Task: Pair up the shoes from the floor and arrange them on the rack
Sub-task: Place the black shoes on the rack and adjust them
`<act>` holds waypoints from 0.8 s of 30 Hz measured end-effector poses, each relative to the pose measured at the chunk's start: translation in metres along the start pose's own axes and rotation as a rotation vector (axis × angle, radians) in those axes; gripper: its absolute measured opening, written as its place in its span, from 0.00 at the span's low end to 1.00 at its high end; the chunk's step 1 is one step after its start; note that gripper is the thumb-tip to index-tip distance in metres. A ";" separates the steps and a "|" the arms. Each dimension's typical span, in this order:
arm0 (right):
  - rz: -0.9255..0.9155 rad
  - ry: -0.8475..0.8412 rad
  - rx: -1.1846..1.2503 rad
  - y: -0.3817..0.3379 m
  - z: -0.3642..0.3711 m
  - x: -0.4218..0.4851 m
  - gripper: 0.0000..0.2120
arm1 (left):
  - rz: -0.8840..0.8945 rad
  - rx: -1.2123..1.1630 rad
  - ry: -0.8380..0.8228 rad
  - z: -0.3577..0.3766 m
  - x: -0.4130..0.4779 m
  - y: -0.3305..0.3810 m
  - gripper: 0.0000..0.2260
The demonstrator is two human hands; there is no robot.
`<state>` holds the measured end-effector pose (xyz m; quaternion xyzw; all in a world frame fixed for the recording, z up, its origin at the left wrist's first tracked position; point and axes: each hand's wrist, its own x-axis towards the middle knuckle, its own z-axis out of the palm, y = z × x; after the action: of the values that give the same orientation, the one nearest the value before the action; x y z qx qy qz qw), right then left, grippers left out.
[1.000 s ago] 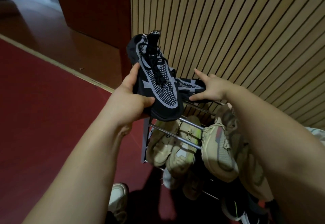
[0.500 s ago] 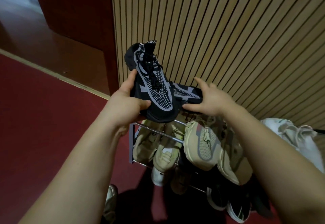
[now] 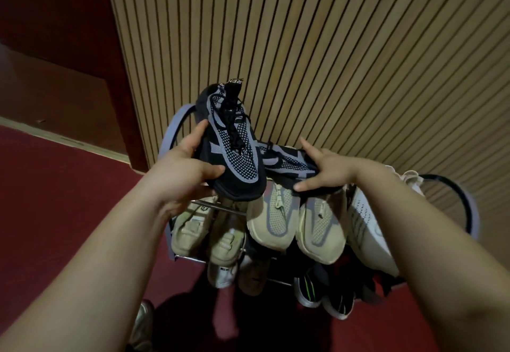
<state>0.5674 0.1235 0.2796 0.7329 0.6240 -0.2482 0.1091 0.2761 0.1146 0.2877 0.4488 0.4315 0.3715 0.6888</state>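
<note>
The left hand (image 3: 179,175) is gripping a black shoe (image 3: 237,155) near its toe, with the thumb pressing on the upper and a finger running up its side. The shoe is showing grey mesh panels, black laces and a lettered tab at the collar, and it is tilting heel-up just above the rack (image 3: 176,128). The right hand (image 3: 325,169) is clasping the matching shoe (image 3: 287,161), which is lying on its side at the rack's top. Beige shoes (image 3: 273,219) and a white shoe (image 3: 367,230) are sitting lower down.

Dim indoor light, deep shadow below, strong wide-angle bending at edges, slight softness.
</note>
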 end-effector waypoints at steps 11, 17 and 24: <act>-0.101 0.096 0.081 -0.033 -0.016 0.005 0.48 | 0.056 -0.052 -0.005 0.002 0.004 -0.006 0.39; -0.125 0.258 1.003 -0.064 -0.001 -0.046 0.29 | 0.155 -0.123 -0.023 0.019 0.003 -0.009 0.39; -0.222 0.168 1.253 -0.064 0.019 -0.054 0.27 | 0.179 -0.008 -0.131 0.029 0.002 -0.016 0.49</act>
<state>0.4959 0.0807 0.3003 0.6056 0.4392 -0.5175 -0.4155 0.3056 0.1030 0.2782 0.5062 0.3421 0.4031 0.6813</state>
